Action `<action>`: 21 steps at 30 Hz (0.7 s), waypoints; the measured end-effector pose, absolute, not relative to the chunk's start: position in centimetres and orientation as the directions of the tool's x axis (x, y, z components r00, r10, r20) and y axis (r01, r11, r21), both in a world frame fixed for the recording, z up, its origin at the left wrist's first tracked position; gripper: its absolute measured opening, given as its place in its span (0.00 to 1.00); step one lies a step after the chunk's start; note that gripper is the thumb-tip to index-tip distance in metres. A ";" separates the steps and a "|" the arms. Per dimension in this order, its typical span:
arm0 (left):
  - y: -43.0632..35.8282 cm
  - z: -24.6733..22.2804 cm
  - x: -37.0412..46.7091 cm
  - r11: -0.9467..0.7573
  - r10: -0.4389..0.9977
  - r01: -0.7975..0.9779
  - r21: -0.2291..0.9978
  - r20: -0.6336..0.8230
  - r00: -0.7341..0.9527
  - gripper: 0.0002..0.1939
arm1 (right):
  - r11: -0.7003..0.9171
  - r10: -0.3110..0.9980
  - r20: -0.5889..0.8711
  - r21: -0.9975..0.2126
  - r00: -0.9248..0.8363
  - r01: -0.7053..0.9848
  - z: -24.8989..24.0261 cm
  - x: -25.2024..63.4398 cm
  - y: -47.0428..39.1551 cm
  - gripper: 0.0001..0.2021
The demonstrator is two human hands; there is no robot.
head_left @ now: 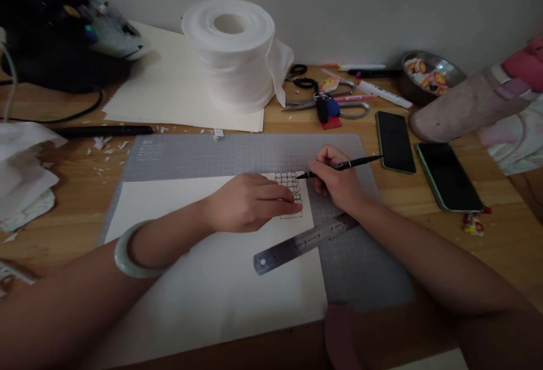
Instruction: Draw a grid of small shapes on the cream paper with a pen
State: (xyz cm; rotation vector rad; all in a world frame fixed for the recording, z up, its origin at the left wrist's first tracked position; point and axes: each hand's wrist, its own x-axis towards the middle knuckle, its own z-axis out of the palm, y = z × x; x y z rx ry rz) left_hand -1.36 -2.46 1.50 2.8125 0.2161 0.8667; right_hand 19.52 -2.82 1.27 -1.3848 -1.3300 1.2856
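A large white sheet of paper [203,291] lies on a grey cutting mat [237,155]. Near its upper right edge is a small drawn grid [287,177] with rounded shapes in black ink. My left hand [250,203] rests on the paper, its fingers stretched over the lower part of the grid and hiding some of it. In my right hand [335,180] is a slim black pen [360,162], its tip pointing left at the grid's right side; I cannot tell whether it touches. A metal ruler [288,250] lies slanted across paper and mat, its right end beneath my right wrist.
Behind the mat stand a white tissue roll [229,59] on paper sheets [148,87], scissors [352,110], and several markers [384,94]. Two phones [395,141], a metal bowl [430,76] and a pink bottle [466,101] are at right. Paper scraps [99,142] and a dark bag [63,47] lie left.
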 end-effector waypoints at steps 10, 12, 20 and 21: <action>-2.9 1.9 -1.2 -0.894 0.319 0.084 0.440 0.494 0.809 0.20 | -0.066 0.990 -0.099 -0.953 -0.098 0.295 2.0 19.4 -2.7 0.12; -2.9 1.9 -1.2 -0.883 0.331 0.080 0.462 0.493 0.805 0.20 | -0.073 0.979 -0.127 -0.948 -0.158 0.308 2.5 19.5 -2.4 0.11; -2.8 2.0 -1.3 -0.877 0.334 0.071 0.475 0.497 0.801 0.18 | 0.053 0.918 -0.154 -0.866 -0.365 0.497 5.1 17.7 -1.0 0.11; -2.8 2.1 -1.3 -0.882 0.330 0.077 0.465 0.493 0.805 0.18 | 0.100 0.913 -0.140 -0.832 -0.382 0.546 5.2 17.2 -0.9 0.10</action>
